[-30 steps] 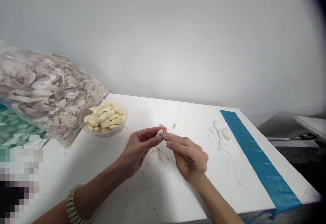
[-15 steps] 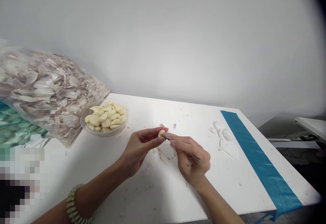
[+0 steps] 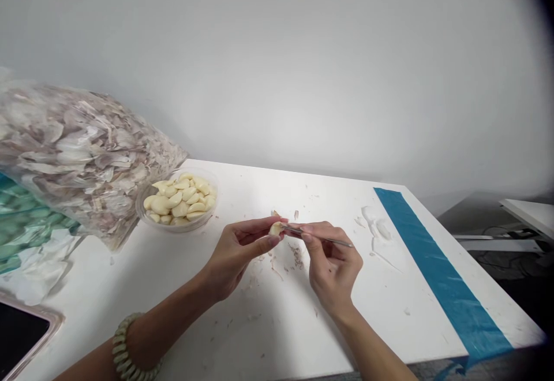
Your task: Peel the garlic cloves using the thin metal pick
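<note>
Between the thumb and fingers of my left hand [image 3: 242, 254] is a pale garlic clove [image 3: 276, 229], held above the table's middle. My right hand [image 3: 332, 262] grips a thin metal tool [image 3: 324, 238] like a pen. The tool's tip meets the right end of the clove; whether it is a blade or tweezers I cannot make out. Just left of my hands stands a round clear plastic bowl [image 3: 175, 228] heaped with peeled garlic cloves [image 3: 182, 197]. Small brown skin scraps [image 3: 296, 257] lie on the table under my hands.
A big clear bag of garlic skins [image 3: 86, 150] leans at the back left. Before it lie a green bag [image 3: 26, 213], crumpled white tissue [image 3: 43, 268] and a dark-screened device [image 3: 21, 335]. On the right, white skins [image 3: 378, 228] lie near blue tape [image 3: 441, 271] along the white table [image 3: 182, 323].
My right hand has shifted slightly right and turned, so more of the metal tool shows. The clove has tilted in my left fingers. My left arm has stayed almost still.
</note>
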Demonstrator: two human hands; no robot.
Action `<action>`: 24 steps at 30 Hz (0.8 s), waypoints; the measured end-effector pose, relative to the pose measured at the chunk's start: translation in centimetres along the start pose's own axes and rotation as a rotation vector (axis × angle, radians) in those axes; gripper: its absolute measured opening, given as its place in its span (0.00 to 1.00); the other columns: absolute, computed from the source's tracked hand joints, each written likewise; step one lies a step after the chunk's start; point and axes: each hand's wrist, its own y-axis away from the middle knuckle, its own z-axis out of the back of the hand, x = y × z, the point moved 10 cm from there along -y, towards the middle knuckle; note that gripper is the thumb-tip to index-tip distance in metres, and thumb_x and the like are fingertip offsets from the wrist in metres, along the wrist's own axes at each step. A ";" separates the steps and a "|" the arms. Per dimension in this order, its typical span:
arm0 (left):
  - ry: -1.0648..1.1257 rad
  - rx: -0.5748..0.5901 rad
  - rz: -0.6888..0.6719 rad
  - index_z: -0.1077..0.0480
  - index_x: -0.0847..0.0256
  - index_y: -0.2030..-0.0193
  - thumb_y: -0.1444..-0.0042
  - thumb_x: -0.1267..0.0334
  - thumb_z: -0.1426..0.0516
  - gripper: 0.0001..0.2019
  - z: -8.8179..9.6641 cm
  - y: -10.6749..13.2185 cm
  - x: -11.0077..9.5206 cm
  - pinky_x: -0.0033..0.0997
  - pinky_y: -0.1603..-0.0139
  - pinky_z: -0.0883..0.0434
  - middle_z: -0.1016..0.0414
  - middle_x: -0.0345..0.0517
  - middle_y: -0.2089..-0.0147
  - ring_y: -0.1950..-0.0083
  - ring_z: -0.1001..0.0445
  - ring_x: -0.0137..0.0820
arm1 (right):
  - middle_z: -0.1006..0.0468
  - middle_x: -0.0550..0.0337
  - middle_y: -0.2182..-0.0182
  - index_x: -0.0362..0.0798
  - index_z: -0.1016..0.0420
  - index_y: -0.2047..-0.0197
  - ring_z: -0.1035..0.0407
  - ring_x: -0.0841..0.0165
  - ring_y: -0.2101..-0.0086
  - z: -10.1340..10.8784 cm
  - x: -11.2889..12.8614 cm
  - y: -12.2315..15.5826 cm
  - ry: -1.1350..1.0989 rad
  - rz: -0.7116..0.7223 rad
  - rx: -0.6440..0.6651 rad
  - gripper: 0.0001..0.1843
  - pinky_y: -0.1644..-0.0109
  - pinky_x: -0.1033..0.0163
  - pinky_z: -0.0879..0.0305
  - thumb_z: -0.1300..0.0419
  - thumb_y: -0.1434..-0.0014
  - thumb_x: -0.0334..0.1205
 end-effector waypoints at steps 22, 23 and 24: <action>0.276 0.102 0.041 0.27 0.55 0.50 0.48 0.70 0.39 0.17 -0.9 0.1 0.4 0.22 0.47 0.30 0.20 0.44 0.56 0.51 0.24 0.27 | 0.21 0.60 0.70 0.46 0.26 0.67 0.22 0.64 0.67 1.8 -2.7 -0.8 -0.231 -0.289 -0.185 0.01 0.62 0.57 0.21 0.39 0.44 0.33; 0.276 0.108 0.039 0.27 0.55 0.50 0.47 0.70 0.40 0.17 -1.0 0.1 0.4 0.22 0.47 0.30 0.20 0.44 0.55 0.51 0.24 0.27 | 0.21 0.60 0.70 0.46 0.26 0.67 0.22 0.64 0.67 1.8 -2.8 -0.8 -0.237 -0.296 -0.194 0.01 0.62 0.57 0.21 0.38 0.44 0.33; 0.280 0.112 0.036 0.27 0.55 0.51 0.47 0.70 0.40 0.16 -1.0 0.1 0.4 0.22 0.47 0.30 0.20 0.44 0.54 0.51 0.24 0.27 | 0.21 0.60 0.71 0.46 0.26 0.67 0.22 0.64 0.67 1.9 -2.8 -0.8 -0.243 -0.303 -0.203 0.01 0.62 0.57 0.21 0.38 0.44 0.34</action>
